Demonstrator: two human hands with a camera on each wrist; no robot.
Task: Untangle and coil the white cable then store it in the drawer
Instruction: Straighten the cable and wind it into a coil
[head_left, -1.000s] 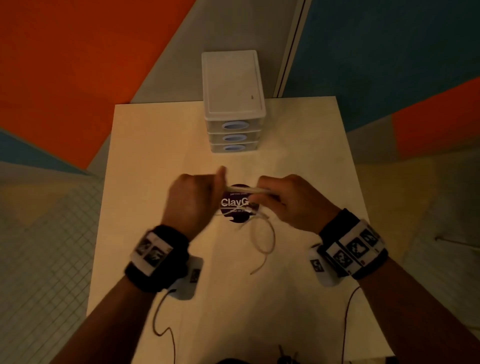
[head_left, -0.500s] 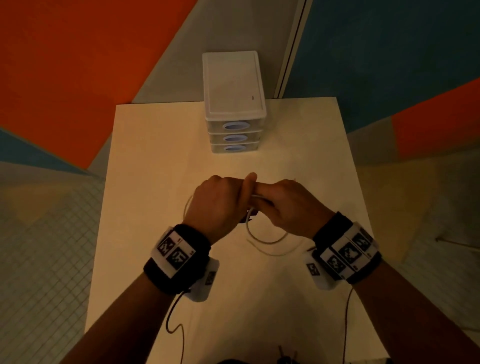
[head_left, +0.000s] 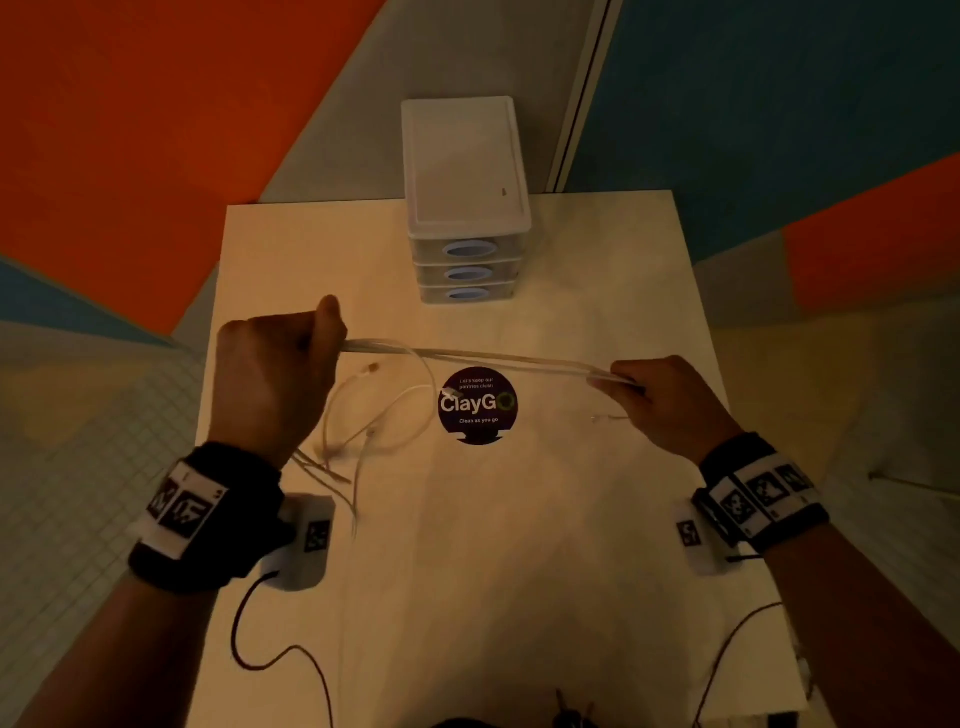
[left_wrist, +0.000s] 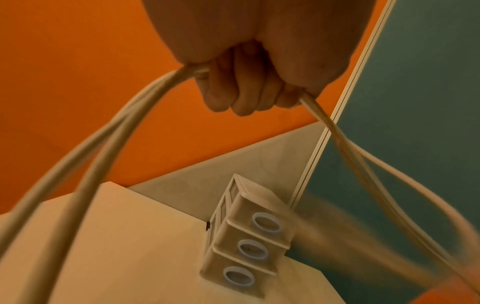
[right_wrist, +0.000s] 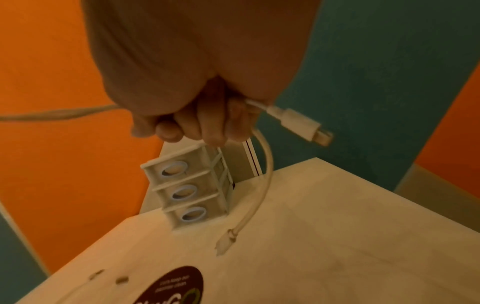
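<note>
Dim warm light; wrist views motion-blurred, edges distorted.

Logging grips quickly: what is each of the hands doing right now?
Left hand: closed, gripping the white cable.
Right hand: closed, gripping the same cable's other end.

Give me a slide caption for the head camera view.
Both hands stretch the white cable taut above the table, drawer unit behind.

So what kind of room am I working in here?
Probably a shared office pantry or break area: the round sticker reads "keep our pantries clean", the walls are painted orange and teal, and the table is small and pale.
</note>
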